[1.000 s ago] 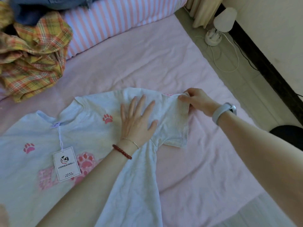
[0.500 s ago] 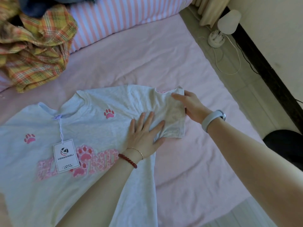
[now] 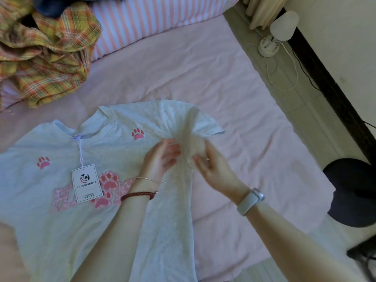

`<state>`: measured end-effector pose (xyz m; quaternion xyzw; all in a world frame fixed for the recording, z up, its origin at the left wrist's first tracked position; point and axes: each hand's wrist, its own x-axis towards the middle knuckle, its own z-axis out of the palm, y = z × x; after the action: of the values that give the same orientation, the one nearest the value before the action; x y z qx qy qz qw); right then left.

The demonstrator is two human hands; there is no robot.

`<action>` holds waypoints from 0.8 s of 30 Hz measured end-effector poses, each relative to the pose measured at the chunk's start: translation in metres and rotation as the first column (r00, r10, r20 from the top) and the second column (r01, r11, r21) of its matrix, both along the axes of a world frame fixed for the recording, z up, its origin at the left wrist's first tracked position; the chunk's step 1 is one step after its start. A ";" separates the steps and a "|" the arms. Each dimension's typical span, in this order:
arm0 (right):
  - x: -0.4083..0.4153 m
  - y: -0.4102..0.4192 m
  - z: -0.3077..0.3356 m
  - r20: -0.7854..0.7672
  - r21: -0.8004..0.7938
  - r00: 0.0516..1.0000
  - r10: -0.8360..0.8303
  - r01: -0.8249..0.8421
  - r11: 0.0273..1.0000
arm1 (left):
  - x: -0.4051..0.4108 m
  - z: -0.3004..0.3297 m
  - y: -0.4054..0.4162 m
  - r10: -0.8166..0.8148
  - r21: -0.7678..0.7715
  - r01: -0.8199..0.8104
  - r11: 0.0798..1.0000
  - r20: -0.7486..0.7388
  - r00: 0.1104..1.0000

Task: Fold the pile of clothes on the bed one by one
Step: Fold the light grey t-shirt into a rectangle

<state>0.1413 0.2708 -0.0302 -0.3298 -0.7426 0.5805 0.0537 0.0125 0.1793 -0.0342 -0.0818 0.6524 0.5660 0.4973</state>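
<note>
Person is working on the first fold of the white T-shirt, which is lying front-up on the pink bed sheet, collar toward 11 o'clock, hem running off the bottom edge. Both hands are meeting at the shirt's right sleeve, bunching cloth at the armpit seam.

Left hand is sitting on the shirt body, fingers curled loosely toward the raised cloth, looking like a light pinch but blur is hiding the contact. Right hand is coming in from 4 o'clock, palm half-turned up, fingers partly spread and touching the lifted fabric; whether it's actually gripping, cannot tell. The sleeve is fanning out just beyond both hands at 12 to 1 o'clock.

A paper tag is dangling from the collar onto the chest print. The pile of unfolded clothes, plaid on top, is waiting well apart at 10 o'clock against the striped pillow.

Judging the step: sleeve tuck in progress, task barely begun. Next move is probably calling for flipping the sleeve and side panel inward over the chest, then flattening it.
</note>
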 end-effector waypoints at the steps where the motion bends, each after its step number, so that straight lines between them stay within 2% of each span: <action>1: -0.008 -0.013 0.003 -0.025 0.008 0.983 0.179 -0.179 0.984 | -0.009 0.003 -0.011 0.112 0.006 -0.114 0.993 0.144 0.983; 2: -0.016 -0.024 0.007 -0.025 0.013 0.941 0.338 -0.338 0.941 | -0.019 0.003 -0.025 0.212 0.006 -0.219 0.976 0.232 0.949; 3: -0.022 -0.032 0.008 -0.014 0.009 0.897 0.441 -0.441 0.897 | -0.028 0.005 -0.039 0.282 -0.003 -0.291 0.957 0.250 0.926; 4: -0.026 -0.035 0.007 -0.002 0.002 0.886 0.463 -0.463 0.886 | -0.035 0.009 -0.051 0.314 -0.004 -0.323 0.946 0.243 0.918; 5: -0.027 -0.036 0.006 0.000 0.009 0.910 0.416 -0.416 0.910 | -0.040 0.011 -0.061 0.324 -0.016 -0.328 0.945 0.209 0.923; 7: -0.025 -0.034 -0.001 0.007 0.080 0.977 0.214 -0.214 0.973 | -0.045 0.013 -0.071 0.293 -0.054 -0.288 0.956 0.163 0.942; 9: -0.023 -0.025 -0.011 0.036 0.175 0.999 0.039 -0.045 0.984 | -0.045 0.010 -0.069 0.175 -0.110 -0.165 0.980 0.093 0.980; 11: -0.030 -0.012 -0.018 0.049 0.275 0.999 -0.017 0.002 0.961 | -0.034 0.004 -0.060 0.046 -0.218 -0.064 0.974 -0.087 0.995; 12: -0.038 -0.005 -0.019 0.047 0.329 0.999 -0.003 -0.012 0.944 | -0.026 0.001 -0.055 0.003 -0.287 -0.068 0.956 -0.223 0.975; 14: -0.061 0.010 -0.020 0.060 0.430 0.996 0.064 -0.084 0.899 | -0.006 -0.001 -0.046 -0.057 -0.383 -0.145 0.912 -0.469 0.881; 15: -0.075 0.017 -0.020 0.086 0.465 0.990 0.115 -0.142 0.874 | 0.004 -0.002 -0.043 -0.084 -0.407 -0.165 0.898 -0.529 0.845; 20: -0.141 0.038 -0.020 0.363 0.499 0.854 0.371 -0.515 0.697 | 0.019 -0.022 -0.052 -0.102 -0.504 -0.161 0.849 -0.453 0.885; 21: -0.151 0.040 -0.019 0.407 0.479 0.831 0.380 -0.548 0.686 | 0.016 -0.022 -0.054 -0.065 -0.480 -0.181 0.858 -0.451 0.890; 24: -0.175 0.043 -0.014 0.535 0.418 0.766 0.355 -0.606 0.677 | 0.008 -0.016 -0.067 0.152 -0.274 -0.273 0.922 -0.392 0.907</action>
<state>-0.0341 0.3142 -0.0440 -0.1999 -0.9350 0.2412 -0.1664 0.0206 0.1121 -0.0499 -0.1273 0.8036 0.5082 0.2824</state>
